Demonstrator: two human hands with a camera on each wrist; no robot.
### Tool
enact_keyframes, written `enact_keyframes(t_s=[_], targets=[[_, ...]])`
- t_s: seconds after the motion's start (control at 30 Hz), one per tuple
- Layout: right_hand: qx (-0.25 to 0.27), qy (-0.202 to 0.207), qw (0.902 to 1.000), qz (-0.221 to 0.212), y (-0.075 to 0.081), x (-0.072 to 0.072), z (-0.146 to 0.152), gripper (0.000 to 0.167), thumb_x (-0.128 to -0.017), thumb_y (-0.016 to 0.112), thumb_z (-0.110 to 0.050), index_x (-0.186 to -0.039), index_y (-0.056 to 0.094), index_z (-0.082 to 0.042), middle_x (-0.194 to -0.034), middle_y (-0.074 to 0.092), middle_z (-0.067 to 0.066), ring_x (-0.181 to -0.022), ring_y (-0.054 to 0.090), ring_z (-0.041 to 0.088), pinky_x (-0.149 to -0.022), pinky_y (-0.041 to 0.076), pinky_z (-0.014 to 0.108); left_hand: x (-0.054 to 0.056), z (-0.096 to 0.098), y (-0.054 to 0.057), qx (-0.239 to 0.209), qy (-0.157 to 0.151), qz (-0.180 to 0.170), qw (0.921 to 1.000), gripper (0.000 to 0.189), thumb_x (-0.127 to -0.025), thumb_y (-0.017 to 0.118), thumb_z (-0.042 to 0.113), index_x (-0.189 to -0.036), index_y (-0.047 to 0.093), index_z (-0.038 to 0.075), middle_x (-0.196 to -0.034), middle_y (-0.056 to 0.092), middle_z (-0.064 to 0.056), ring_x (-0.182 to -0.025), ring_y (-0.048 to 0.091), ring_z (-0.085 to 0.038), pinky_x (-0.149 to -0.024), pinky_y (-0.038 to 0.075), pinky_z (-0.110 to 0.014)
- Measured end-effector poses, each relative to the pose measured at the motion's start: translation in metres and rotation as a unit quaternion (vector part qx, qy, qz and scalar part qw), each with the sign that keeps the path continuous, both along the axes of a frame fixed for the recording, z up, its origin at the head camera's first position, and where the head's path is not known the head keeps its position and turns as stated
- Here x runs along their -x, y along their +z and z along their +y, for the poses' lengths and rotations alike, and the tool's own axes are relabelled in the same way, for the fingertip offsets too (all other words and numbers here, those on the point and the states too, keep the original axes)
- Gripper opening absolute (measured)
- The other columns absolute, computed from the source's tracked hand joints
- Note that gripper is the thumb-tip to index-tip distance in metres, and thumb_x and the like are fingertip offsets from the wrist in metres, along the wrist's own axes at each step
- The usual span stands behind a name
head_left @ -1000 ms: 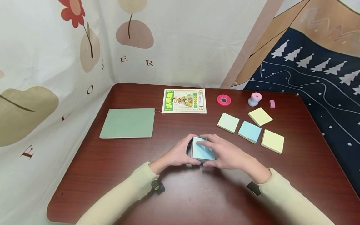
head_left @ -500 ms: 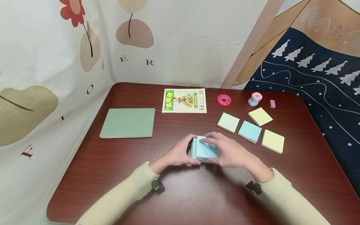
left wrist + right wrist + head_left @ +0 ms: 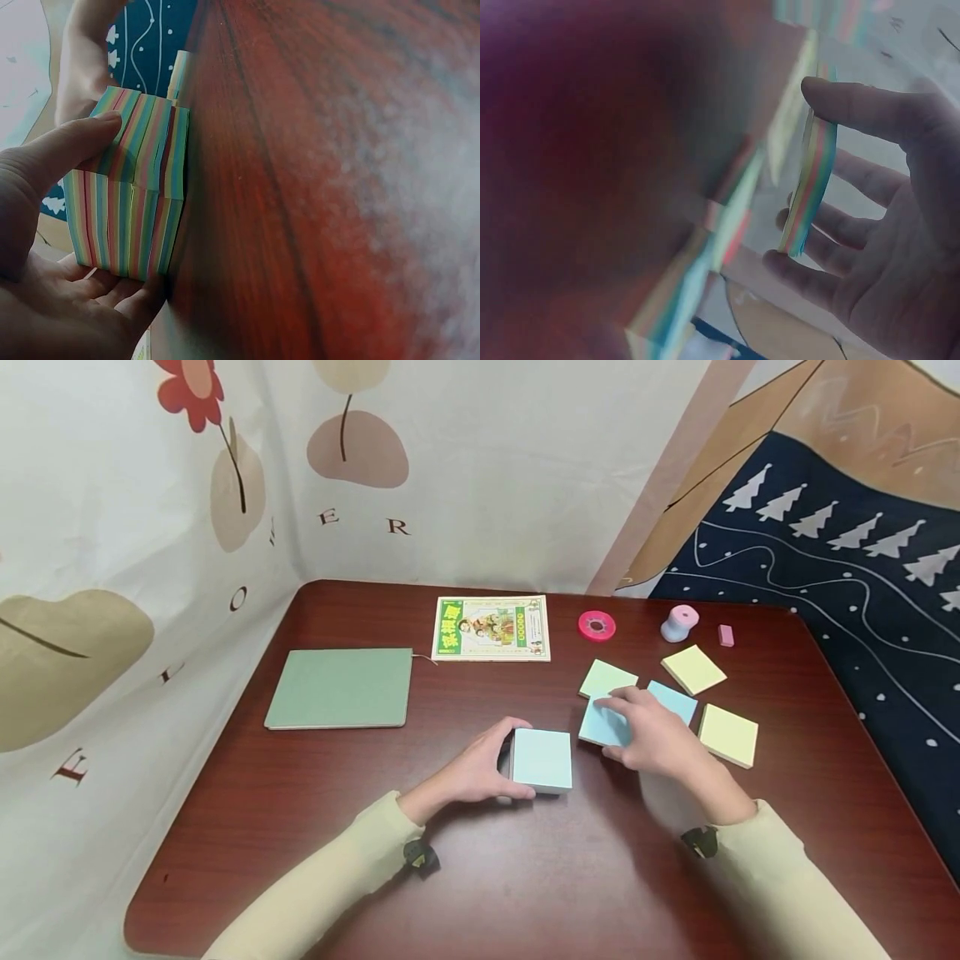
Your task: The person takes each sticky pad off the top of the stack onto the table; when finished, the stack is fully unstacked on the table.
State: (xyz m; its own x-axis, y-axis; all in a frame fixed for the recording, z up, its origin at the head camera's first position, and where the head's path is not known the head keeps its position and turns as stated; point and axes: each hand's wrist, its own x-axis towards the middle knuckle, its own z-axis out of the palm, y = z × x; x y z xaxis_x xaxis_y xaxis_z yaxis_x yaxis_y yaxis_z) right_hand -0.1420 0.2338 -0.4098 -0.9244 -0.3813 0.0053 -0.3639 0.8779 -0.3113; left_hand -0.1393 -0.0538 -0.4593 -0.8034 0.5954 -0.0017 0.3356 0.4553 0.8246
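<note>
The left hand [image 3: 472,772] grips the thick block [image 3: 542,761] of sticky notes on the counter [image 3: 525,877]: in the left wrist view the thumb lies on its top edge and the other fingers [image 3: 127,296] curl under its near side, so the block sits inside this grasp, touching the fingers. Its top sheet is light blue and its sides are striped in many colours.

Just to the right of the block, the right hand [image 3: 652,739] pinches a thin pad [image 3: 600,727] of notes. In the right wrist view the thumb presses one edge and the fingers [image 3: 810,270] press the opposite edge, with the pad between them; its top is light blue. The pad is near the block but apart from it.

Beyond the right fingers lie a green pad [image 3: 606,677], a blue pad [image 3: 675,700] partly hidden by the hand, and two yellow pads [image 3: 693,669] [image 3: 728,736]. Farther away are a pink tape [image 3: 597,626], a small roll [image 3: 679,623] and an eraser [image 3: 725,636]. Beyond the left fingers lie a green notebook [image 3: 341,688] and a booklet [image 3: 492,627].
</note>
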Motion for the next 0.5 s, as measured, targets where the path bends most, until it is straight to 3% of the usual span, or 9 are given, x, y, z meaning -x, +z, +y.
enact_keyframes(t_s=[0.2,0.5], targets=[[-0.012,0.023,0.9996,-0.001,-0.018,0.000,-0.012,0.063,-0.070,0.086,-0.026,-0.127,0.064,-0.012,-0.124,0.056,0.016,-0.105,0.053,0.031,-0.073,0.053,0.045,0.000,0.000,0.000,-0.003,-0.001,0.002,1.0000,0.085,-0.066,0.091,0.026,-0.135,0.044,0.014,-0.118,0.057,0.000,-0.108,0.052,-0.015,-0.095,0.043,-0.036],[-0.034,0.016,0.9992,-0.012,-0.022,0.003,-0.020,0.059,-0.073,0.085,-0.026,-0.127,0.065,-0.013,-0.130,0.053,0.018,-0.113,0.051,0.035,-0.082,0.052,0.053,0.000,0.000,0.000,-0.002,-0.003,0.005,1.0000,0.084,-0.066,0.091,0.026,-0.135,0.044,0.013,-0.119,0.057,0.000,-0.107,0.052,-0.015,-0.095,0.043,-0.036]])
